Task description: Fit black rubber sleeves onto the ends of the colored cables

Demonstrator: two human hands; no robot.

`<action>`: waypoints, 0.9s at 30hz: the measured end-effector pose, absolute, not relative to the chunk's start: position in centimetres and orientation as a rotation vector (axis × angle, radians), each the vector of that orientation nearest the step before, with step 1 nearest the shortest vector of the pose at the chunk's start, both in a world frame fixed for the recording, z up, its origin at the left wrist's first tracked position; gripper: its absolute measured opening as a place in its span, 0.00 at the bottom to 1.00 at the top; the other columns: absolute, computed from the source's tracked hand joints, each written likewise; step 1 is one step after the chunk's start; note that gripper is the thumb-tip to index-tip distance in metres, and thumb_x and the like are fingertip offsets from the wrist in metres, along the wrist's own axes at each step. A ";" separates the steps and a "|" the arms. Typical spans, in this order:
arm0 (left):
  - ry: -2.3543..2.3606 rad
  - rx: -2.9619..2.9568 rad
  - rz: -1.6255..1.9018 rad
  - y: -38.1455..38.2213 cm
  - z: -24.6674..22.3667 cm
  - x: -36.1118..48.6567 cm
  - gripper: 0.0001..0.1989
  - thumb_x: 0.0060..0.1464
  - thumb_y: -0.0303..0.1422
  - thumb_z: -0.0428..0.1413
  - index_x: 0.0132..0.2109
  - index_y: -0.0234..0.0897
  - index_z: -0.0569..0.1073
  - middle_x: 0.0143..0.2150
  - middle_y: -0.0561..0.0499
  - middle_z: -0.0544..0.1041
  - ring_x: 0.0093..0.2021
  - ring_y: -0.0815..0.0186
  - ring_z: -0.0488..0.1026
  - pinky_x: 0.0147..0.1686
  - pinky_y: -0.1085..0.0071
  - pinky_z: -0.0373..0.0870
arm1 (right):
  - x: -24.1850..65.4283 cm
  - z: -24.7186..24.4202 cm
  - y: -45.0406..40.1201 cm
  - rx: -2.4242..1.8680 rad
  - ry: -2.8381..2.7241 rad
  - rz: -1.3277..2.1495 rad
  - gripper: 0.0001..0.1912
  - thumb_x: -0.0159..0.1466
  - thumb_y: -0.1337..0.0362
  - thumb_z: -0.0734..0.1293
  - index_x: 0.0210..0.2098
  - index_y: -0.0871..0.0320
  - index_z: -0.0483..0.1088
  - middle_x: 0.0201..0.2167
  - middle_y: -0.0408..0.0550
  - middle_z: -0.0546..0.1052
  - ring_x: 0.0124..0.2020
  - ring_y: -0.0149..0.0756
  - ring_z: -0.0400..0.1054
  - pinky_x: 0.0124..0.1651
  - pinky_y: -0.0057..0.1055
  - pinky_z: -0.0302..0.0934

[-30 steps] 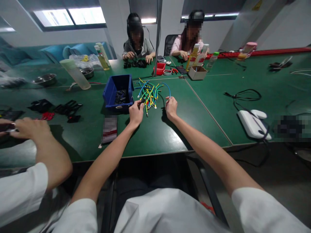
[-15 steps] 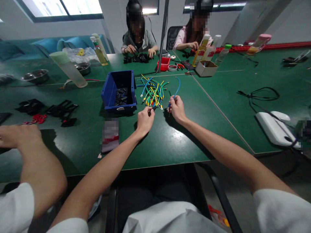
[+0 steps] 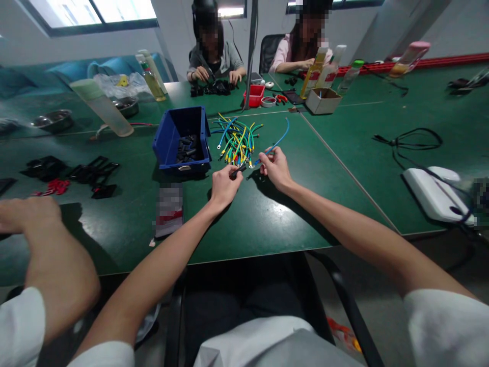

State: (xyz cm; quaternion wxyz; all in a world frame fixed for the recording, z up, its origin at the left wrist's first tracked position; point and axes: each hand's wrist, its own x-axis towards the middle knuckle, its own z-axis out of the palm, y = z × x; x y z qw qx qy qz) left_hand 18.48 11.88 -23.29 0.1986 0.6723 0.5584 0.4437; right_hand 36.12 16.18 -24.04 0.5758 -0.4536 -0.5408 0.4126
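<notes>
On the green surface point(image 3: 282, 224), a blue bin point(image 3: 183, 168) stands left of our heap of wires point(image 3: 240, 140). Our left hand point(image 3: 225, 184) has moved from beside the bin to before the heap. Our right hand point(image 3: 277, 168) pinches a blue wire point(image 3: 282, 137), now leaning more; our left grips a small black piece point(image 3: 236, 172).

Single view, worn on the head, facing forward and down across a green table point(image 3: 324, 142). Blue bin point(image 3: 187, 122) as landmark: frame centre falls just right of it and nearer. Closest to lens, well this side of bin: shirt point(image 3: 282, 346), lap point(image 3: 229, 285), chair armrest point(image 3: 346, 290). Forearms point(image 3: 164, 260) run from there to right of bin. Beyond bin: pole point(image 3: 251, 46), two seated people point(image 3: 225, 58), then windows point(image 3: 91, 20), farthest; wide view, sides stretched
</notes>
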 end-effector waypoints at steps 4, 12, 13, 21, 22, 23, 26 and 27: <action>1.536 1.899 1.244 11.7 -23.1 18.6 0.07 0.53 0.30 0.57 0.38 0.35 0.78 0.33 0.48 0.81 0.32 0.65 0.77 0.39 0.68 0.73 | 36.0 -24.0 16.1 -1.056 -1.273 0.969 0.16 0.60 0.53 0.67 0.38 0.53 0.57 0.23 0.36 0.71 0.15 0.24 0.61 0.17 0.24 0.51; 1.541 1.924 1.223 11.8 -22.8 18.3 0.07 0.55 0.32 0.55 0.35 0.36 0.78 0.29 0.51 0.79 0.28 0.68 0.74 0.34 0.71 0.69 | 36.1 -24.4 16.4 -1.060 -1.258 0.989 0.16 0.59 0.53 0.68 0.37 0.53 0.58 0.22 0.36 0.71 0.15 0.25 0.61 0.17 0.25 0.53; 1.546 1.931 1.215 11.9 -22.7 18.2 0.08 0.55 0.32 0.54 0.35 0.36 0.78 0.28 0.52 0.78 0.27 0.68 0.73 0.32 0.72 0.68 | 36.0 -24.5 16.5 -1.063 -1.260 0.987 0.16 0.59 0.53 0.68 0.37 0.53 0.58 0.22 0.36 0.72 0.15 0.25 0.61 0.17 0.25 0.53; 1.553 1.893 1.180 11.8 -22.4 18.1 0.09 0.56 0.35 0.54 0.36 0.37 0.77 0.26 0.53 0.77 0.26 0.68 0.72 0.30 0.72 0.67 | 36.1 -24.6 16.5 -1.104 -1.239 0.986 0.18 0.59 0.52 0.68 0.40 0.53 0.58 0.23 0.37 0.73 0.15 0.26 0.62 0.18 0.25 0.53; 1.554 1.890 1.169 11.8 -22.4 18.1 0.09 0.56 0.35 0.54 0.37 0.37 0.77 0.27 0.52 0.77 0.27 0.67 0.73 0.31 0.72 0.68 | 36.2 -24.6 16.4 -1.104 -1.234 0.985 0.18 0.59 0.52 0.68 0.40 0.53 0.57 0.23 0.36 0.73 0.15 0.26 0.62 0.18 0.25 0.53; 1.552 1.890 1.157 11.8 -22.4 18.2 0.09 0.56 0.35 0.55 0.37 0.37 0.77 0.28 0.52 0.78 0.27 0.67 0.73 0.31 0.72 0.68 | 36.2 -24.5 16.4 -1.105 -1.231 0.985 0.19 0.59 0.52 0.68 0.40 0.53 0.57 0.23 0.36 0.73 0.15 0.26 0.62 0.18 0.25 0.53; 1.553 1.885 1.146 11.8 -22.4 18.3 0.08 0.55 0.35 0.56 0.38 0.37 0.78 0.31 0.50 0.79 0.29 0.66 0.74 0.32 0.71 0.69 | 36.3 -24.4 16.3 -1.101 -1.226 0.987 0.19 0.59 0.53 0.68 0.41 0.53 0.57 0.23 0.37 0.73 0.15 0.25 0.61 0.17 0.24 0.52; 1.556 1.882 1.149 11.7 -22.4 18.3 0.08 0.55 0.34 0.56 0.38 0.37 0.78 0.31 0.50 0.80 0.29 0.66 0.75 0.33 0.71 0.69 | 36.3 -24.3 16.2 -1.101 -1.223 0.988 0.19 0.59 0.53 0.68 0.41 0.53 0.56 0.23 0.37 0.73 0.15 0.25 0.60 0.17 0.24 0.52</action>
